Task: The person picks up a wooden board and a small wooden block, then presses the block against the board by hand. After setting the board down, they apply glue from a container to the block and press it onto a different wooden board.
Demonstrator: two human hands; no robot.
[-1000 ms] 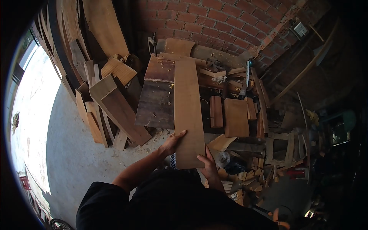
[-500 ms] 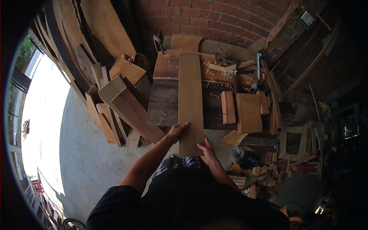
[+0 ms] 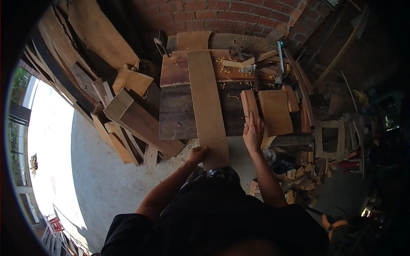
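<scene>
A long pale plank [image 3: 207, 102] lies lengthwise across the dark workbench [image 3: 177, 111], its near end overhanging the bench edge. My left hand [image 3: 197, 154] grips that near end at its left corner. My right hand [image 3: 253, 131] has its fingers spread and rests on the near end of a small narrow wood block [image 3: 249, 104] at the bench's front edge. A wider flat board [image 3: 275, 112] lies just right of that block.
Offcuts and boards [image 3: 128, 115] lean in a pile left of the bench. Shavings and tools [image 3: 239, 64] lie at the bench's back by the brick wall [image 3: 213, 17]. Scrap wood and a wooden stool frame [image 3: 329, 141] crowd the right. Bare concrete floor [image 3: 98, 179] is at the left.
My right hand let go of the plank's near end and moved right and forward onto the narrow block. My left hand stays on the plank. The view shifted slightly.
</scene>
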